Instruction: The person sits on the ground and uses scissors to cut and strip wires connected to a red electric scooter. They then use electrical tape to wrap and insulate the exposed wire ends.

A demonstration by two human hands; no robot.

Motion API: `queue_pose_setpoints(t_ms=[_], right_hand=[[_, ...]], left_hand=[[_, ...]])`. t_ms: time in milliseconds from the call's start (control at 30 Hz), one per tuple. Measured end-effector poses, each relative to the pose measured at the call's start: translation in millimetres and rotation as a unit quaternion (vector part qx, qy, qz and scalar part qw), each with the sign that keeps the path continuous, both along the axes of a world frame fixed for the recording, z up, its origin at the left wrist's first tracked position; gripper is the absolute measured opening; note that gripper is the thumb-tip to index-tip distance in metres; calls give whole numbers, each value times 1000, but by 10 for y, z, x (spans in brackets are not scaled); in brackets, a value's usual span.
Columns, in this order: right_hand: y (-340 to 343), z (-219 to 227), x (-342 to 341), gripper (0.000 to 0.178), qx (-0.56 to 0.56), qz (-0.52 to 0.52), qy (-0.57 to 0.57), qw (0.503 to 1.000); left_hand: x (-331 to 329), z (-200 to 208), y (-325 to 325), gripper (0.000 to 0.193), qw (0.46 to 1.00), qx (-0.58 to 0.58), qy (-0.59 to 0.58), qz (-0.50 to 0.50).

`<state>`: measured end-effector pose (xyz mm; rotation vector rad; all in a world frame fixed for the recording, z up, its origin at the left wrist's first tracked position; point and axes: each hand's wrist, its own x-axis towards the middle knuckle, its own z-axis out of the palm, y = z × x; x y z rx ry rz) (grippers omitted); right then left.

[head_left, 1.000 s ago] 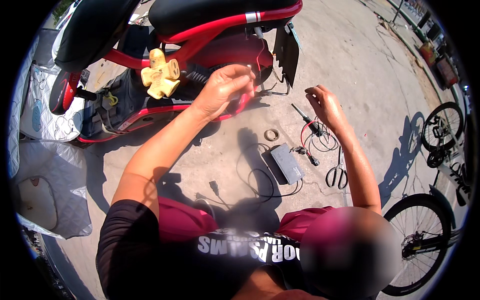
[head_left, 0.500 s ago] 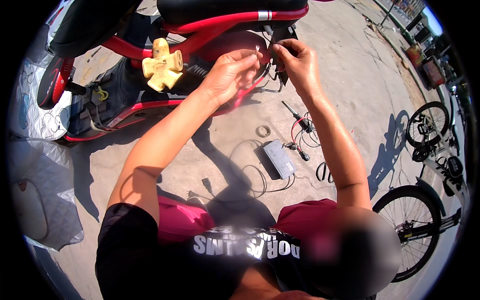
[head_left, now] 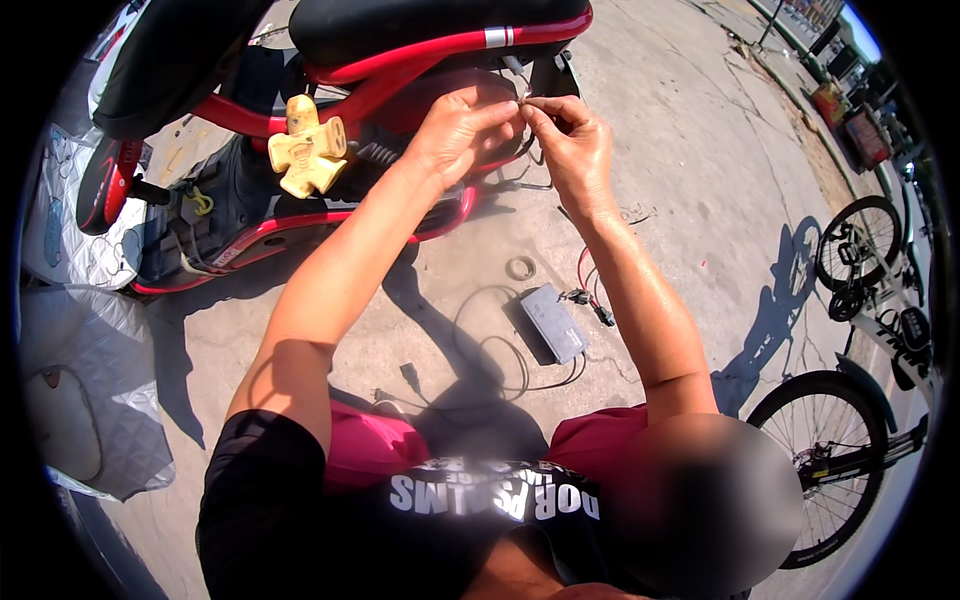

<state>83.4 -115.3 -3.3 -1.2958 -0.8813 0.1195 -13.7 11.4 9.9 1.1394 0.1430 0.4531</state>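
My left hand (head_left: 458, 138) and my right hand (head_left: 578, 150) meet fingertip to fingertip beside the rear of a red and black scooter (head_left: 425, 62). Both are closed in a pinch, thumb against forefinger. A tiny, shiny, wire-like bit (head_left: 526, 97) shows at the fingertips. It is too small to name, and the fingers cover most of it. Just behind my hands is the scooter's dark rear part, below the black seat (head_left: 400, 28). To the left of my left hand, a yellow cross-shaped block (head_left: 308, 155) sits against the scooter's frame.
On the concrete lie a grey power box (head_left: 553, 322) with a black cable, a plug (head_left: 410, 376), a tape roll (head_left: 520, 267) and red and black leads (head_left: 602, 314). A bicycle (head_left: 830, 470) stands at right, with another wheel (head_left: 857, 245) beyond. A silver quilted cover (head_left: 120, 400) hangs at left.
My right hand has moved left and slightly down, so its fingertips now meet those of my left hand. Before, a gap lay between them, with a small pale bit at the left fingertips.
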Motion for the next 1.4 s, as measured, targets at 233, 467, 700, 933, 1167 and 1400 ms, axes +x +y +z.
queue_pose_setpoints(t_ms=[233, 467, 700, 933, 1167, 1400], right_hand=[[-21, 42, -2, 12, -10, -77, -174, 982], [-43, 78, -9, 9, -17, -180, -407, 895], [-401, 158, 187, 22, -130, -229, -444, 857], [-220, 490, 98, 28, -45, -91, -496, 862], [-45, 487, 218, 24, -48, -49, -592, 803], [2, 778, 301, 13, -80, 11, -714, 695]], left_hand=[[1, 33, 46, 13, 999, 1, 14, -29], [8, 41, 82, 10, 998, 7, 62, 6], [-8, 106, 77, 7, 996, -22, 81, 18], [-35, 163, 87, 10, 994, -78, 59, -44], [-58, 196, 151, 13, 994, -65, 39, -77], [-95, 186, 192, 9, 994, -55, 39, -86]])
